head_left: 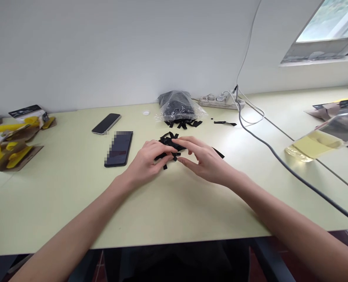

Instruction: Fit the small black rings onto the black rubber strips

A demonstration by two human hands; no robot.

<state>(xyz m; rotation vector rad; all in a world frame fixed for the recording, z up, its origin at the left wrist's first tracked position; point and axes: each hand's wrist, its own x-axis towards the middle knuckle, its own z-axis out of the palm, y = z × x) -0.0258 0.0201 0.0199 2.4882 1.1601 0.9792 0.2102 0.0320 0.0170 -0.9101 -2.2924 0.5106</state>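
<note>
Black strips (pixel 165 140) are touched by the left hand (pixel 152 157) and right hand (pixel 203 159), both narrowly curled; whether any is gripped cannot be told. Midway on the pale-green worktop (pixel 176 215) they are bunched. Two phones (pixel 120 149) are laid leftward, one plastic bag (pixel 177 105) beyond, before a white wall (pixel 118 47).

Right hand (pixel 202 160) at black strips (pixel 164 140)
</note>
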